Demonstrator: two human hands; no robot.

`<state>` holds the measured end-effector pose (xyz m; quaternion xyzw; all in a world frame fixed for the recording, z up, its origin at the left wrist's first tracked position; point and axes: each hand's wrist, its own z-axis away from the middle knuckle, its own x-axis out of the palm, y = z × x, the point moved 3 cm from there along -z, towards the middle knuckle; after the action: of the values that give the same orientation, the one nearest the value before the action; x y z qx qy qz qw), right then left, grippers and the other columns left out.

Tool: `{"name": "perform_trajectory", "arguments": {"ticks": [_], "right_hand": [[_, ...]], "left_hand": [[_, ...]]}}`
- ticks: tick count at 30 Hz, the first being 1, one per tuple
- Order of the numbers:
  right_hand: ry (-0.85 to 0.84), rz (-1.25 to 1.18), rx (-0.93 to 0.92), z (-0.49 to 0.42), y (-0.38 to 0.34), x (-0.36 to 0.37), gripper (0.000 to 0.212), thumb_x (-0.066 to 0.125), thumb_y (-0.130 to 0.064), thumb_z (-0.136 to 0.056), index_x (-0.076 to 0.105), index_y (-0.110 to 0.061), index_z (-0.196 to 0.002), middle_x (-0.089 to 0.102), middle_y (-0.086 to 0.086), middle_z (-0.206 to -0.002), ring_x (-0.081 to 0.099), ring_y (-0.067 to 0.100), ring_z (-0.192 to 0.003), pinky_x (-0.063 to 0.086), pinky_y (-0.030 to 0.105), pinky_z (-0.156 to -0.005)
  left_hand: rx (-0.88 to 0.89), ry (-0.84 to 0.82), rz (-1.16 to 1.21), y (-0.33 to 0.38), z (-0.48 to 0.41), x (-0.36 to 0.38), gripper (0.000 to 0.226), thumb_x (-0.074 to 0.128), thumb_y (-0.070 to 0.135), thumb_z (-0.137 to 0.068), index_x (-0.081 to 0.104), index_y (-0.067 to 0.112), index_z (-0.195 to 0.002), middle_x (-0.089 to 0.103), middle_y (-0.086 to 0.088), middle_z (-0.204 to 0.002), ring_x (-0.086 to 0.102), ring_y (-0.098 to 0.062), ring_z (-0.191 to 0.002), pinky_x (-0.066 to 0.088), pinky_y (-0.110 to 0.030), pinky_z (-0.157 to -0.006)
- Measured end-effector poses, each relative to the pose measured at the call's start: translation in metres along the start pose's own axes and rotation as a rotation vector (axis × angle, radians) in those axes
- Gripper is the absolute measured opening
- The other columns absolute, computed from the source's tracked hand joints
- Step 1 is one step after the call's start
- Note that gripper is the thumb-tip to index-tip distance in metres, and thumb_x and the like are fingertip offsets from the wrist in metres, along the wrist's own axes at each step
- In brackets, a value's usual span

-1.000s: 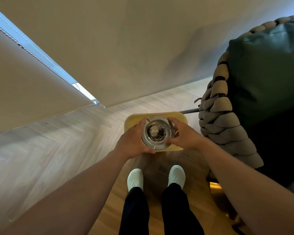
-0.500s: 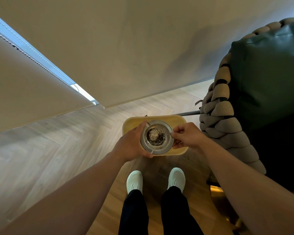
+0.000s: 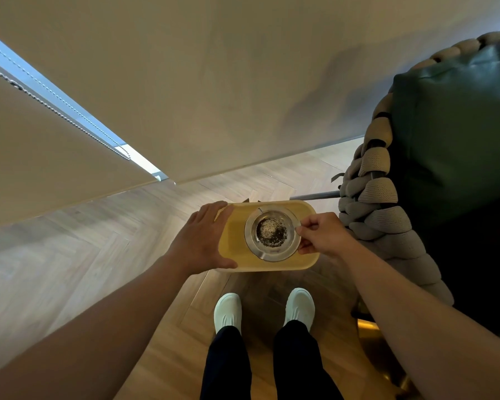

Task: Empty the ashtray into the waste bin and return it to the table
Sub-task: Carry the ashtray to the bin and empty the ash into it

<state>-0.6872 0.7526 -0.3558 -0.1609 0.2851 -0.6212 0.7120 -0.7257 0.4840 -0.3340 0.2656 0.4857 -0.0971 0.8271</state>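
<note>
A round metal ashtray (image 3: 272, 256) with a heap of dark ash in its bowl sits over the small yellow rounded table top (image 3: 234, 241). My right hand (image 3: 322, 233) pinches the ashtray's right rim between thumb and fingers. My left hand (image 3: 202, 238) is off the ashtray. It lies spread over the left end of the table top, fingers at the far edge and thumb along the near edge. I cannot tell whether the ashtray rests on the top or hangs just above it.
A dark green cushioned chair with a thick braided beige frame (image 3: 381, 215) stands close on the right. A beige wall and a roller blind (image 3: 55, 168) rise ahead. My white shoes (image 3: 227, 311) stand on the herringbone wood floor just before the table.
My left hand let go of the ashtray and slid left onto the table's end. My right hand went from cupping the ashtray to pinching its right rim.
</note>
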Motion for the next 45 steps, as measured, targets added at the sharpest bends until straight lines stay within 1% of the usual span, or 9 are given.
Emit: {"name": "perform_trajectory", "arguments": {"ticks": [5, 11, 18, 20, 24, 26, 30, 39, 45], "right_hand": [[0.004, -0.026, -0.002, -0.004, 0.003, 0.0, 0.006, 0.067, -0.003, -0.092, 0.065, -0.001, -0.097, 0.07, 0.019, -0.079, 0.07, 0.023, -0.056, 0.062, 0.034, -0.053], [0.001, -0.02, 0.003, -0.008, 0.004, -0.004, 0.012, 0.069, 0.001, -0.089, 0.064, 0.005, -0.1, 0.07, 0.022, -0.079, 0.072, 0.023, -0.054, 0.061, 0.033, -0.052], [0.086, 0.109, -0.101, -0.008, 0.001, -0.001, 0.006, 0.074, -0.001, -0.086, 0.069, -0.005, -0.087, 0.07, 0.014, -0.076, 0.071, 0.026, -0.061, 0.064, 0.042, -0.066], [0.165, 0.328, -0.317, -0.001, -0.006, 0.0, 0.004, 0.074, -0.007, -0.086, 0.075, -0.006, -0.09, 0.072, 0.01, -0.076, 0.071, 0.024, -0.065, 0.063, 0.037, -0.068], [0.229, 0.904, -0.982, 0.034, -0.01, 0.015, 0.005, 0.073, -0.001, -0.084, 0.076, -0.002, -0.088, 0.07, 0.013, -0.073, 0.066, 0.031, -0.064, 0.058, 0.042, -0.056], [0.284, 1.056, -1.091, 0.044, -0.001, 0.022, 0.016, 0.078, 0.003, -0.078, 0.076, 0.002, -0.093, 0.072, 0.015, -0.081, 0.069, 0.033, -0.07, 0.06, 0.042, -0.054], [0.415, 1.013, -1.138, 0.047, 0.003, 0.024, 0.024, 0.083, 0.005, -0.071, 0.077, 0.005, -0.094, 0.075, 0.017, -0.086, 0.074, 0.031, -0.075, 0.063, 0.038, -0.057], [0.407, 0.983, -1.09, 0.043, 0.006, 0.025, 0.02, 0.08, 0.003, -0.076, 0.076, 0.004, -0.095, 0.075, 0.016, -0.087, 0.073, 0.031, -0.075, 0.063, 0.04, -0.058], [0.335, 0.917, -0.873, 0.04, 0.002, 0.022, 0.002, 0.073, -0.004, -0.085, 0.074, -0.003, -0.083, 0.066, 0.009, -0.064, 0.06, 0.025, -0.051, 0.055, 0.036, -0.048]], "left_hand": [[-0.056, -0.091, -0.072, -0.009, -0.001, 0.012, 0.156, 0.068, 0.088, -0.045, -0.01, 0.012, -0.156, -0.011, -0.009, -0.167, -0.006, -0.026, -0.154, -0.002, -0.036, -0.12], [-0.076, -0.125, -0.09, -0.011, -0.005, 0.021, 0.165, 0.069, 0.088, -0.04, -0.02, 0.01, -0.153, -0.017, -0.011, -0.165, -0.009, -0.026, -0.154, -0.004, -0.035, -0.119], [-0.092, -0.12, -0.137, -0.007, -0.009, 0.023, 0.161, 0.081, 0.074, -0.047, -0.02, 0.008, -0.153, -0.016, -0.014, -0.165, -0.008, -0.028, -0.154, 0.0, -0.037, -0.122], [-0.1, -0.131, -0.127, -0.007, -0.01, 0.023, 0.161, 0.083, 0.072, -0.048, -0.02, 0.008, -0.153, -0.016, -0.014, -0.165, -0.008, -0.028, -0.154, 0.002, -0.038, -0.123], [-0.101, -0.135, -0.133, -0.007, -0.011, 0.022, 0.16, 0.082, 0.073, -0.048, -0.021, 0.009, -0.153, -0.017, -0.014, -0.165, -0.008, -0.028, -0.154, 0.003, -0.039, -0.123], [-0.104, -0.139, -0.131, -0.008, -0.011, 0.023, 0.16, 0.081, 0.074, -0.048, -0.022, 0.01, -0.153, -0.018, -0.013, -0.165, -0.009, -0.028, -0.154, 0.003, -0.04, -0.123], [-0.11, -0.143, -0.114, -0.008, -0.011, 0.024, 0.161, 0.081, 0.074, -0.047, -0.023, 0.011, -0.152, -0.019, -0.012, -0.165, -0.01, -0.028, -0.154, 0.003, -0.04, -0.124], [-0.103, -0.142, -0.122, -0.007, -0.01, 0.023, 0.16, 0.079, 0.076, -0.049, -0.023, 0.01, -0.152, -0.019, -0.013, -0.165, -0.012, -0.028, -0.154, 0.002, -0.041, -0.124], [-0.114, -0.151, -0.11, -0.003, -0.009, 0.02, 0.159, 0.083, 0.069, -0.051, -0.023, 0.009, -0.152, -0.022, -0.013, -0.164, -0.013, -0.028, -0.153, 0.001, -0.041, -0.125]]}}
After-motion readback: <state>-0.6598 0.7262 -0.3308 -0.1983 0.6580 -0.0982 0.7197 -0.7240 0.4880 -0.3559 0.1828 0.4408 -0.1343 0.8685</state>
